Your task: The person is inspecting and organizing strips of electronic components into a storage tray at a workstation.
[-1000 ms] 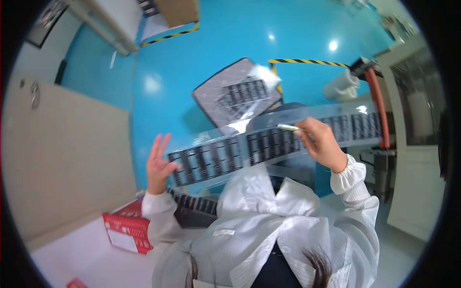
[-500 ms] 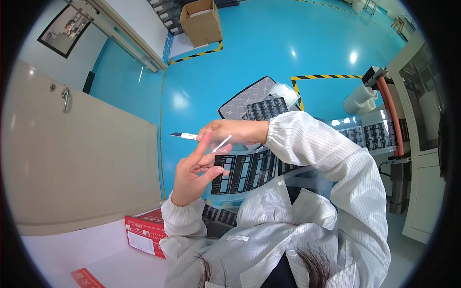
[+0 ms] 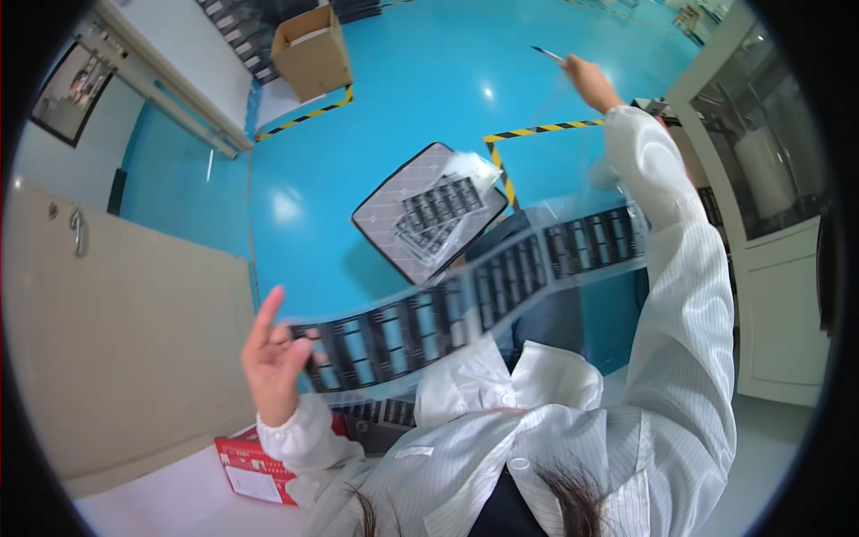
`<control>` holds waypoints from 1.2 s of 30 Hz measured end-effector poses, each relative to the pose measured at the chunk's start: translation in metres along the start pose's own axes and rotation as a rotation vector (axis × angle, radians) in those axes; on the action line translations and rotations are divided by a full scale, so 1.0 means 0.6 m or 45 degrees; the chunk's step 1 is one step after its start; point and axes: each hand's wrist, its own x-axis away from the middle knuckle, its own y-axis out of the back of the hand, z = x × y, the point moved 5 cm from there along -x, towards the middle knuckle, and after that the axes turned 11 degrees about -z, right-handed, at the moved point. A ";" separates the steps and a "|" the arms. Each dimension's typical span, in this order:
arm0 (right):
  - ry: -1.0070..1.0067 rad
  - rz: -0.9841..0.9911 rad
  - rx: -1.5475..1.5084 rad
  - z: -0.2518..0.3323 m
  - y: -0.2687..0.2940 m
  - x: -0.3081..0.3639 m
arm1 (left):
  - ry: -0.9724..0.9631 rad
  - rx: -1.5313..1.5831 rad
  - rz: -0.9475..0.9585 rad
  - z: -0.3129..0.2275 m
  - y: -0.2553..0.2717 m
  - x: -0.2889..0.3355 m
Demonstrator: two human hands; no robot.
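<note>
A long clear film strip [image 3: 395, 338] with black printed panels runs across in front of my body, slightly blurred. My left hand [image 3: 273, 367] pinches its left end between thumb and curled fingers, while the index finger points up. Toward the right the strip reaches my right sleeve, which hides its far end. My right hand [image 3: 592, 85] is stretched out to the upper right, well away from the strip. It is closed on a slim knife [image 3: 548, 55] with a pale handle and a dark blade that points up and left.
Ahead, printed film sheets [image 3: 442, 205] lie on a grey quilted stool seat [image 3: 380, 213]. A cardboard box [image 3: 311, 55] stands at the upper left, a beige door [image 3: 134, 349] at the left. The cabinet [image 3: 787, 340] borders the right; a red box [image 3: 255, 470] sits low left.
My right hand has swung from beside my left hand to the far upper right, carrying the knife. My left hand has moved left and down, and more of the strip stretches out.
</note>
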 end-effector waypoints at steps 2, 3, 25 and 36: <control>-0.035 0.138 0.415 -0.098 0.065 0.004 | 0.012 -0.091 -0.204 -0.001 0.034 0.001; 0.000 0.122 0.560 -0.182 0.120 0.007 | 0.008 -0.059 -0.165 0.009 0.039 -0.010; 0.199 -0.059 -0.036 -0.102 0.154 -0.067 | -0.302 -0.903 0.737 0.456 -0.252 -0.150; -0.292 -0.064 -0.692 -0.129 0.229 -0.018 | 0.260 -0.844 0.861 0.392 -0.283 -0.133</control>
